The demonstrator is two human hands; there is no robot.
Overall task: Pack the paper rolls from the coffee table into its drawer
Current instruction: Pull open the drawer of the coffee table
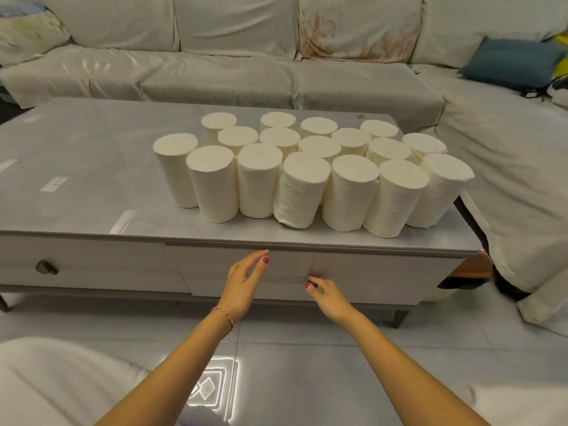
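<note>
We find the rolls [307, 167] standing on end in a tight cluster on the right half of the table [92, 155], none packed yet; neighbours touch, and the front row sits near the front edge. They are coreless, wound soft paper: we judge them light, squashy under a hard squeeze, matte rather than slippery, and prone to topple in a chain if one is nudged sideways. Best hold is around the side wall at mid-height, or two pressed between both palms; the outer rolls of the front row come free first. The drawer [368, 272] below the cluster looks closed or nearly so. Our left hand [244, 279] is at its face just under the tabletop lip, fingers loosely extended and slightly apart, holding nothing. Our right hand [324, 295] is lower on the same face, fingers curled where a pull may be; whether it grips one we cannot tell, since the hand covers the spot. A knob [46, 267] shows on the left drawer. The sofa [276, 72] lies beyond. The drawer must open first.
</note>
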